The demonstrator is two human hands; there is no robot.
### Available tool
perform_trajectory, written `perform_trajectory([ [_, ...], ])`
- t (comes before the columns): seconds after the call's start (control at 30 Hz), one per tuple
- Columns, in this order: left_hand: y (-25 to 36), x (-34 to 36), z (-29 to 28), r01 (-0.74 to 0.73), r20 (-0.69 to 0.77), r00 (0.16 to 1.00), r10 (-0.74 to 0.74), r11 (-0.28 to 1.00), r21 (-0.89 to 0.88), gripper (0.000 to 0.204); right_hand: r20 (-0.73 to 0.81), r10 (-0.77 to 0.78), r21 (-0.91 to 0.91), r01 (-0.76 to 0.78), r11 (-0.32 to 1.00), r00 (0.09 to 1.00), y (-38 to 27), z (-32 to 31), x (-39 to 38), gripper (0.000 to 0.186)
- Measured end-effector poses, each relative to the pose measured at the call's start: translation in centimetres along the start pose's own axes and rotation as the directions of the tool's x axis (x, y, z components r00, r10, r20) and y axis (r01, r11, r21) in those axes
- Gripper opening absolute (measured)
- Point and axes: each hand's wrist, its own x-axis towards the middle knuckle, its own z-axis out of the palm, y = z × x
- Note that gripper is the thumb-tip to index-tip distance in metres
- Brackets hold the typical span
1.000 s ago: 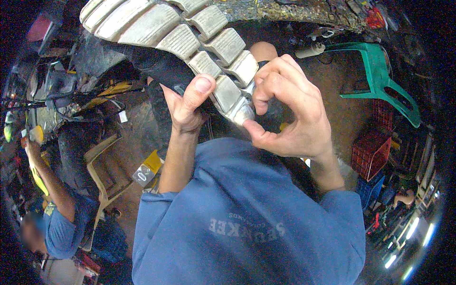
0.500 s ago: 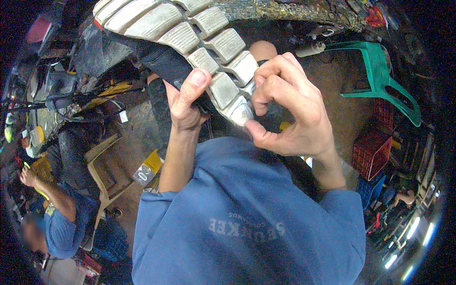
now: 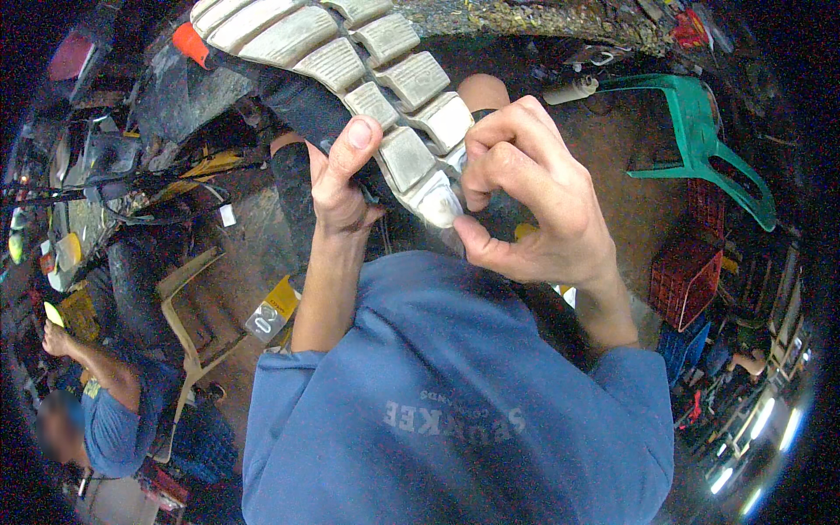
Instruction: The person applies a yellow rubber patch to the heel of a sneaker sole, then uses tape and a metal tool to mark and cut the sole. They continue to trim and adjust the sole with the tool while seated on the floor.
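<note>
A shoe (image 3: 385, 101) with a dark mesh upper and a pale, deeply grooved sole is held sole up in front of my chest. My left hand (image 3: 344, 179) wraps its side, the thumb lying along the sole's edge and the other fingers hidden behind the upper. At the end nearest me, my right hand (image 3: 534, 197) pinches the sole's whitish tip (image 3: 439, 203) between thumb and curled fingers. Whether a small piece sits in that pinch is hidden. An orange-red patch (image 3: 191, 44) shows at the shoe's far left edge.
A green plastic chair (image 3: 691, 131) lies at the right, near stacked red crates (image 3: 685, 271) and a blue one. On the left, a co-worker (image 3: 114, 394) sits beside a beige chair frame (image 3: 188, 324). A cluttered worktop (image 3: 542, 19) runs along the far side.
The shoe has turned and shifted slightly, showing more of the orange-red patch. Both my hands keep their grip with small movements. The co-worker's hand has moved slightly with a yellow-green piece.
</note>
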Motion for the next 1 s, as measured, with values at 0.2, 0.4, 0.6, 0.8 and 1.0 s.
perform_trajectory([
  [0.2,0.1,0.3,-1.0,0.069,0.09,0.993,-0.075,0.995,0.069,0.062,-0.045,0.021,0.029,-0.02,0.999,0.999,0.6,-0.6,-0.7,0.039],
  [0.4,0.4,0.1,-1.1,0.086,0.191,0.981,-0.032,0.956,-0.282,0.063,-0.121,0.119,0.2,-0.093,0.975,0.985,0.3,0.8,-2.7,0.04],
  [0.6,-0.1,1.2,-0.9,0.078,0.205,0.979,0.012,0.902,-0.426,0.067,-0.337,0.282,0.323,-0.171,0.931,0.898,0.7,3.6,-2.8,0.056],
  [0.8,0.3,1.1,-1.2,-0.008,0.16,0.987,0.003,1.0,0.029,0.075,-0.299,0.344,0.305,-0.252,0.918,0.89,0.1,4.2,-2.3,0.077],
  [1.0,-0.5,1.8,-1.2,0.049,0.215,0.977,-0.006,0.979,-0.196,0.071,-0.269,0.445,0.483,-0.281,0.83,0.854,0.0,4.9,-2.2,0.083],
])
